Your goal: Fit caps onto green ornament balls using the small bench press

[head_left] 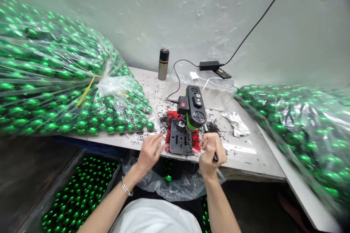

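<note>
My right hand [212,153] is wrapped around the black-gripped lever [215,158] on the right side of a small bench press [196,107]. The press has a black and green head with buttons, a red switch at its side, and a slotted black base plate [177,145]. Just left of that plate hovers my left hand [150,152], fingers apart and slightly bent, with nothing visible in it. A red mat [196,139] lies under the press. A shiny green ball [168,178] is below the table edge, at an open clear plastic bag [180,191].
Large clear bags of green balls stand left [54,80] and right [306,127]. A tub of green balls [79,189] sits lower left. Black scraps [214,127] litter the table. Behind are a bottle [163,64] and a power adapter [210,66]; white gloves [237,124] lie right.
</note>
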Demonstrator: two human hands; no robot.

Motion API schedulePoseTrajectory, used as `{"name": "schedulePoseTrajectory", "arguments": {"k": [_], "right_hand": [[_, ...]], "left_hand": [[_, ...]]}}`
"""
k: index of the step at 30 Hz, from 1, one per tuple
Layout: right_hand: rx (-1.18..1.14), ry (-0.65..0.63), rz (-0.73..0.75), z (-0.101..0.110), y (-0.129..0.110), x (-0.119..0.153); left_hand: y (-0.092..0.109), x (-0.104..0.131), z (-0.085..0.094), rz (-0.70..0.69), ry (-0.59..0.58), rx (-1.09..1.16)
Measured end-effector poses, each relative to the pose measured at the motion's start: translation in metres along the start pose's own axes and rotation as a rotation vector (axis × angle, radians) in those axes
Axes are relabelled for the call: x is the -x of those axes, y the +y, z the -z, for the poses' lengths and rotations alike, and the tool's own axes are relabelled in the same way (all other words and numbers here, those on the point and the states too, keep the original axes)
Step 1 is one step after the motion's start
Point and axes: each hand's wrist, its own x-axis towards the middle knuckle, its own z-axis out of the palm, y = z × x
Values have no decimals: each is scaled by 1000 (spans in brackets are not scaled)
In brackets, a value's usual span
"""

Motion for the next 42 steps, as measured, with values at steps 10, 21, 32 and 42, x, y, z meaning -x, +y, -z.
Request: {"name": "schedulePoseTrajectory", "arguments": {"k": [10,21,32,42], "right_hand": [[0,1,30,-1,1,3],[6,-8,87,-1,4,3],[8,-12,95,-1,10,8],[-3,-40,104,1,8,8]], "left_hand": [[-53,-123,56,21,-620,-475],[-52,-93,44,34,-702,-624],[-53,-85,27,324,-454,130],[-20,-79,25,985,-185,1200]]}}
